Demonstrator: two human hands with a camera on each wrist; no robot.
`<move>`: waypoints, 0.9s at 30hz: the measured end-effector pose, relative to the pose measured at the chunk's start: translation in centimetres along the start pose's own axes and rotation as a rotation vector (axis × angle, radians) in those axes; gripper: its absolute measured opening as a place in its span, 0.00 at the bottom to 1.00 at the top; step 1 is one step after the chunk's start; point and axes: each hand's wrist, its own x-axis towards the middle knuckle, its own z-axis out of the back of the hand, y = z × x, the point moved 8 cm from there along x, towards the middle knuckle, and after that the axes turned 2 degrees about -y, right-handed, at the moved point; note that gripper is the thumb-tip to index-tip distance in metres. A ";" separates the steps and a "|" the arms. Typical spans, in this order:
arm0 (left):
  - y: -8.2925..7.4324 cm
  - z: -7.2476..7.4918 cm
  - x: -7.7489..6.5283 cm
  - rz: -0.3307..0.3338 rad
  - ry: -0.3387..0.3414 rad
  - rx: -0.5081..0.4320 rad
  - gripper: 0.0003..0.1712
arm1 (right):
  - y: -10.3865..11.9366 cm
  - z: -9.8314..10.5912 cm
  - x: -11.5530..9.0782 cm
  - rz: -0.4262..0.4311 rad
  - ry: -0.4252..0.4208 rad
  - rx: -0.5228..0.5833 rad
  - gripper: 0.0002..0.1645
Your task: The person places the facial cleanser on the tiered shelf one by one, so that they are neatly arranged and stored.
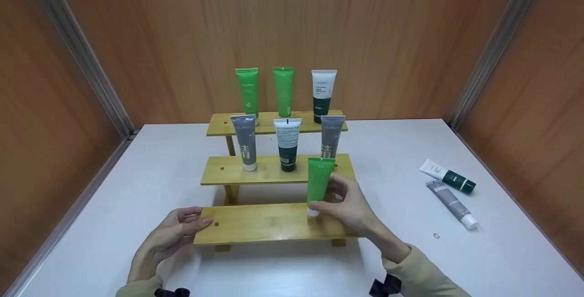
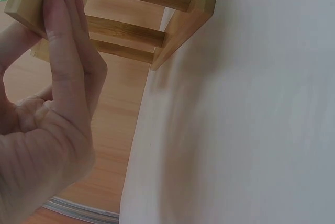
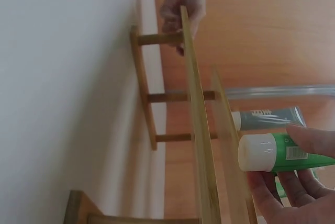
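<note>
A three-tier wooden display stand [image 1: 260, 224] stands on the white table. My left hand [image 1: 175, 232] pinches the left end of its lowest board, thumb on top and fingers beneath, as the left wrist view [image 2: 57, 77] also shows. Between thumb and fingers, my right hand [image 1: 349, 203] holds a green squeeze tube [image 1: 319, 179] upright with its white cap [image 3: 257, 152] down. That cap is over the right part of the lowest board, with a gap below it in the right wrist view. Behind the held tube, a grey tube [image 1: 332, 133] on the middle tier is partly hidden.
On the middle tier also stand a grey tube [image 1: 246, 144] and a white-and-dark-green tube [image 1: 287, 144]. The top tier bears two green tubes [image 1: 284, 91] and a white-and-dark-green one [image 1: 323, 94]. Two tubes [image 1: 454, 203] lie at the right beside a small ring [image 1: 436, 236]. Wood-grain panels [image 1: 292, 37] enclose the table.
</note>
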 end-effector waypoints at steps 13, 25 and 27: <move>-0.1 0.0 0.0 -0.002 -0.003 -0.014 0.41 | 0.9 -5.7 2.2 0.057 0.066 0.064 0.29; 0.1 0.0 0.0 0.016 -0.011 -0.017 0.49 | 0.7 -9.6 3.8 0.067 0.113 0.052 0.29; 0.1 0.0 0.0 0.022 -0.017 -0.027 0.48 | 0.7 -10.1 4.0 0.071 0.122 0.058 0.29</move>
